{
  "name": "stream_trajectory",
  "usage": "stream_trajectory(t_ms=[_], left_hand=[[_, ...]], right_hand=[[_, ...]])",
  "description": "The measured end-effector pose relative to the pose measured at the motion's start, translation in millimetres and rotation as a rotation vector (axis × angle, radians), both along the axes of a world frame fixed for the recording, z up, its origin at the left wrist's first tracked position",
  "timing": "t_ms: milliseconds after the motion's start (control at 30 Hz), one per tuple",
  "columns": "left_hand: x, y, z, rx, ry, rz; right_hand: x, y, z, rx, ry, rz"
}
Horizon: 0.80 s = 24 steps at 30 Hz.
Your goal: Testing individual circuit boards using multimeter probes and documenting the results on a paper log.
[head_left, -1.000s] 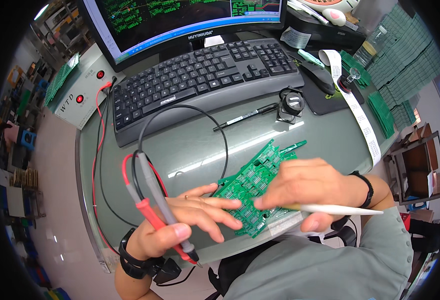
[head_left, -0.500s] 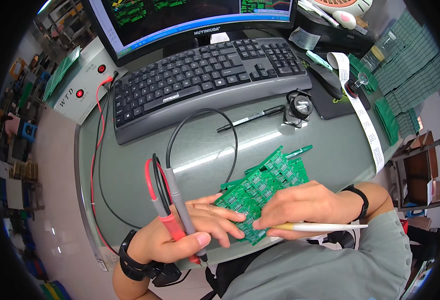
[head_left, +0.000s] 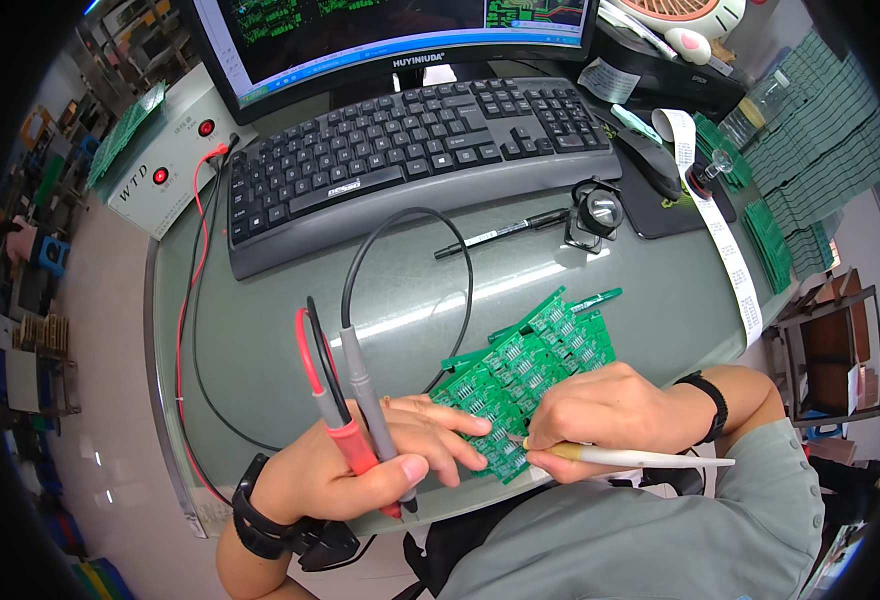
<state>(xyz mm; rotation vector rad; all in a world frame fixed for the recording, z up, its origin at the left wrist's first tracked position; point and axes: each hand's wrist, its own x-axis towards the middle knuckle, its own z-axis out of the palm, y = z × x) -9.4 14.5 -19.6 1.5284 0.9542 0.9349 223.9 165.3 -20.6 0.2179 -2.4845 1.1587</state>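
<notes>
Right fingers: my right hand point(head_left: 600, 410) pinches a white-handled tool point(head_left: 640, 459) close behind its tip, below the keyboard point(head_left: 415, 165).
Left fingers: my left hand point(head_left: 380, 450) clasps a red probe point(head_left: 350, 447) and a grey probe point(head_left: 365, 385) by the thumb, the other fingers stretched over the panel's left edge.
Tool tip: it points left over the panel, just beside my left fingertips; the right hand is nearer to it. Whether it touches, I cannot tell.
Circuit-board panel: the green circuit-board panel point(head_left: 525, 370) lies on my side of the keyboard, between my hands, its long axis running from lower left to upper right, across the tool's near-level line.
Pen: a black pen point(head_left: 500, 233) lies just below the keyboard.
Monitor: the lit monitor point(head_left: 390, 50) stands behind the keyboard.
Control box: the pale box point(head_left: 165, 165) sits left of the keyboard.
</notes>
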Motion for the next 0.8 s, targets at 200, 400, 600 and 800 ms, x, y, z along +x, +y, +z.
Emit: stream_trajectory(t_ms=[200,400,600,800], left_hand=[[0.3,-0.1,0.0,-0.003,0.001,0.009],[0.7,1.5,0.1,0.018,0.012,0.004],[4.9,-0.5,-1.5,0.037,0.017,0.048],[7.7,0.6,-3.4,0.076,-0.026,0.091]], right_hand=[[-0.2,0.6,-0.5,0.009,-0.005,0.0],[-0.4,1.0,0.6,0.01,-0.01,-0.007],[-1.8,0.6,4.9,0.01,-0.047,-0.002],[-0.3,-0.1,5.4,0.066,-0.062,-0.003]])
